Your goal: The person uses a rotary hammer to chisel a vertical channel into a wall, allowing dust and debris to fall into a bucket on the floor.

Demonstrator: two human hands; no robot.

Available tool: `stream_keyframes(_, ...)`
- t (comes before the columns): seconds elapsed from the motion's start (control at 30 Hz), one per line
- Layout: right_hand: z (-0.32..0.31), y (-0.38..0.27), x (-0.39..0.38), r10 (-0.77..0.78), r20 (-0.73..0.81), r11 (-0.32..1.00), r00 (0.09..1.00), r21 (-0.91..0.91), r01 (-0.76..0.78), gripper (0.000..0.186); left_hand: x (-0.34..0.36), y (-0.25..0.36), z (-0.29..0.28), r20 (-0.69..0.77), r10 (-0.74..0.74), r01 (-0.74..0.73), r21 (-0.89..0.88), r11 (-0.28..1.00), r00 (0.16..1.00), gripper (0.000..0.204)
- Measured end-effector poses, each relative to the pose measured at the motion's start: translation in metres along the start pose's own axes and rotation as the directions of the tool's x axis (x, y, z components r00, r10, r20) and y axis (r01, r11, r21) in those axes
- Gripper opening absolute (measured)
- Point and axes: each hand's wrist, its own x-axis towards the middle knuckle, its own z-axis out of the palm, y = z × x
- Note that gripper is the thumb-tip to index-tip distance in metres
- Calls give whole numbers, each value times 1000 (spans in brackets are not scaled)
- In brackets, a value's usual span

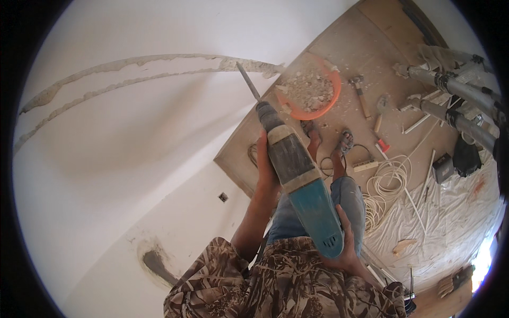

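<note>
Both my hands are on a dusty teal and black rotary hammer (pixel 314 208), which slants up and to the left in front of my body. My left hand (pixel 266 167) supports it from the left side, close to the front housing; most of its fingers are hidden beneath. At the rear end, my right hand (pixel 343 245) wraps round the back, its grip partly covered by the body. A long steel chisel bit (pixel 248 83) sticks out of the chuck. Its tip overlaps the chipped end of a groove (pixel 229 64) in the white wall; whether it touches cannot be told.
An orange tub (pixel 335 98) of rubble stands by the wall, just beyond my feet. Right of it lie a hammer (pixel 361 98), a trowel (pixel 379 114), coiled white cable (pixel 389 177) and a power strip (pixel 366 166). Metal poles (pixel 456 90) and plastic sheeting (pixel 450 206) occupy the right.
</note>
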Motion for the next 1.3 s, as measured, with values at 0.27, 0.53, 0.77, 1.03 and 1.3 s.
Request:
stream_keyframes(0.27,37,-42,46,12,-35,991,999,130,-7,106,46,57,-33,-151,107,-59,293,954,983,66)
stream_keyframes(0.53,45,-56,61,84,-2,986,996,143,-83,113,46,68,-30,-64,73,-56,236,970,995,65)
stream_keyframes(0.77,26,-12,17,50,-28,996,998,68,-48,112,16,27,-25,-126,75,-53,172,984,989,67)
stream_keyframes(1.03,7,-7,-28,-209,51,977,977,-30,211,118,-38,5,-32,-180,149,-103,238,966,972,74)
stream_keyframes(1.3,28,-2,-13,-194,86,965,977,199,174,122,-38,35,-24,-101,136,-107,246,963,986,74)
